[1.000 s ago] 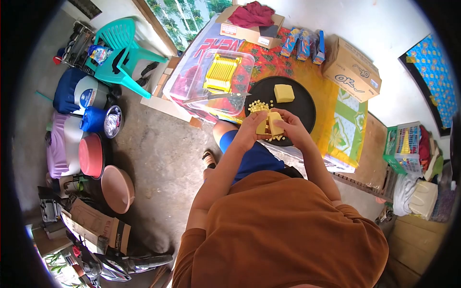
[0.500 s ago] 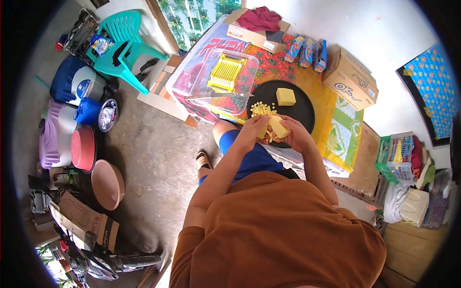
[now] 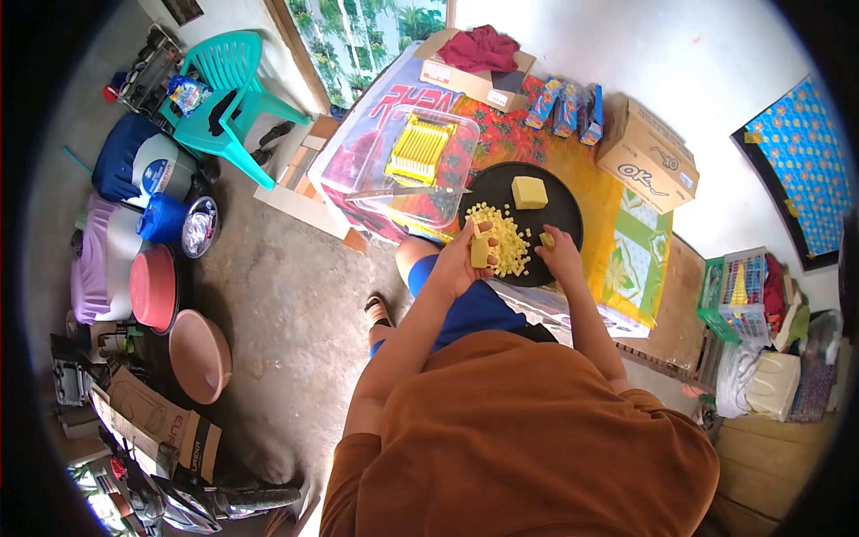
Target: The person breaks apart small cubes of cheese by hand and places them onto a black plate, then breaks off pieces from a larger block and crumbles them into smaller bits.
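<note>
A large block of pale yellow cheese (image 3: 530,192) rests on the round black tray (image 3: 573,210). Beside it lies a loose heap of small cheese cubes (image 3: 508,243), near the tray's front left. My left hand (image 3: 458,268) is closed around a cheese piece (image 3: 480,251) at the tray's left rim. Over the right side of the heap, my right hand (image 3: 562,258) pinches a smaller cheese piece (image 3: 547,240). Left of the tray is a clear plastic container (image 3: 461,148) with a yellow slotted slicer (image 3: 420,150) in it. A knife (image 3: 394,192) lies across its near edge.
Narrow blue boxes (image 3: 565,109) and a brown carton (image 3: 646,154) stand at the table's back right. A cardboard box with dark red cloth (image 3: 480,48) is at the back. Left on the floor are a green chair (image 3: 219,98) and basins (image 3: 199,356).
My hands have parted: the left moved slightly left, the right moved right and down, each with a cheese piece. The heap of cubes on the tray is now larger and more spread out.
</note>
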Action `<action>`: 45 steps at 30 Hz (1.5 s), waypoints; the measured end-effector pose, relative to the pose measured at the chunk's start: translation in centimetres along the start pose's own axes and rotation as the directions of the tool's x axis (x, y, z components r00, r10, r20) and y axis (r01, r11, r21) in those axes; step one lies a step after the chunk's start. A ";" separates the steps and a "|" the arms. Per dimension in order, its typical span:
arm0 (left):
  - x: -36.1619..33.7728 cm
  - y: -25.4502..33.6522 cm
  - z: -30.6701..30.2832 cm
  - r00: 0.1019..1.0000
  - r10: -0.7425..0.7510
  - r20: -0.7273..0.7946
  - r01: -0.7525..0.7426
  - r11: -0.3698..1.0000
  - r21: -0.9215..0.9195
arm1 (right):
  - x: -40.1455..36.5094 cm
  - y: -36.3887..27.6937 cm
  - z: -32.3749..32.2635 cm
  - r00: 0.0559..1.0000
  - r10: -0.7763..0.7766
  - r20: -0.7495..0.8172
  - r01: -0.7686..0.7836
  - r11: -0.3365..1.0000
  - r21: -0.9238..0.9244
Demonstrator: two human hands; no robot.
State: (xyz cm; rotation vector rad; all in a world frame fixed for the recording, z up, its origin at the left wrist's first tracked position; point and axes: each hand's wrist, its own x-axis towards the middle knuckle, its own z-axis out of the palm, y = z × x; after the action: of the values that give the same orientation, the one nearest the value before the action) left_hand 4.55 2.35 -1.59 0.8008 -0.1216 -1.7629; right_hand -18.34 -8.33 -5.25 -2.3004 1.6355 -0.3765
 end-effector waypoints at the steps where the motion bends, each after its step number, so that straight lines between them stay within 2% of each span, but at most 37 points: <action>1: 0.1 0.0 0.0 1.000 0.001 0.000 -0.001 1.000 0.004 | -0.1 -0.2 0.2 0.998 -0.038 -0.056 0.036 0.998 -0.050; 4: 0.3 -0.1 0.1 1.000 0.004 -0.012 -0.004 1.000 0.026 | 0.1 -2.9 -1.9 0.947 -0.227 -0.229 0.271 0.945 0.184; 5: 0.4 -0.1 0.4 1.000 0.008 -0.023 -0.007 0.999 0.041 | 0.0 -4.3 -2.6 0.976 -0.186 -0.115 0.218 0.877 0.428; 7: 0.7 -0.4 0.7 0.999 0.002 -0.034 0.001 0.997 0.076 | -0.6 -7.1 -3.6 0.976 -0.176 0.129 0.001 0.595 0.804; 10: 1.1 -0.8 1.7 1.000 -0.009 -0.025 0.012 0.989 0.145 | -1.3 -9.8 -4.7 0.926 -0.361 -0.113 0.357 0.735 0.577; 12: 0.7 -1.1 2.6 1.000 -0.002 -0.017 0.006 0.979 0.205 | -1.1 -9.8 -4.0 0.951 -0.294 -0.101 0.294 0.743 0.602; 14: 0.7 -1.1 3.1 1.000 -0.009 -0.010 0.010 0.983 0.181 | -0.8 -9.5 -3.8 0.971 -0.231 -0.067 0.219 0.738 0.639; 18: 0.4 -0.4 3.8 1.000 0.025 -0.018 -0.023 0.995 0.092 | -0.6 -8.9 -5.1 0.976 -0.208 -0.065 0.186 0.639 0.746; 21: 0.9 -0.5 3.5 0.993 0.117 -0.036 -0.110 0.983 0.146 | -0.5 -8.5 -5.8 0.964 -0.242 -0.111 0.240 0.610 0.755; 24: 0.9 0.0 4.0 0.997 0.079 -0.025 -0.076 0.991 0.114 | -0.2 -7.6 -5.6 0.982 -0.157 -0.103 0.169 0.494 0.853; 27: 0.7 0.2 4.7 0.998 0.045 0.053 -0.048 0.997 0.055 | 0.9 -6.1 -5.1 0.996 -0.047 0.075 -0.065 0.188 0.980; 28: 0.7 0.1 4.7 0.998 0.044 0.054 -0.048 0.996 0.074 | 0.9 -5.8 -5.5 0.983 -0.020 0.181 -0.178 0.096 0.979; 31: 0.8 -0.2 4.8 0.997 0.058 0.051 -0.063 0.991 0.117 | 0.7 -5.5 -6.0 0.984 -0.062 0.169 -0.163 0.095 0.982; 34: 0.9 -0.4 5.1 0.995 0.098 0.026 -0.101 0.985 0.142 | 0.2 -5.7 -5.5 0.985 -0.165 0.043 -0.010 0.200 0.980; 37: 0.8 -0.4 5.3 0.992 0.130 0.002 -0.127 0.971 0.204 | -0.6 -6.8 -7.4 0.965 -0.249 -0.087 0.211 0.532 0.820; 38: 0.7 -0.4 5.4 0.990 0.142 0.006 -0.139 0.962 0.235 | -0.8 -7.5 -8.5 0.958 -0.261 -0.116 0.255 0.601 0.757; 42: 0.2 -0.3 5.9 0.983 0.185 0.013 -0.180 0.928 0.326 | -1.1 -8.0 -8.7 0.942 -0.306 -0.136 0.302 0.598 0.743; 45: -0.2 -0.1 6.0 0.980 0.194 0.048 -0.200 0.937 0.285 | -1.1 -8.0 -8.6 0.941 -0.314 -0.124 0.289 0.559 0.777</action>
State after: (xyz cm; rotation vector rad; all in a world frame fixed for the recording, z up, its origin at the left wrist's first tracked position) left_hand 1.10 0.69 3.02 0.9467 -0.4669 -1.5814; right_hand -15.00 -5.56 5.74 -1.8184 0.7508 -0.9277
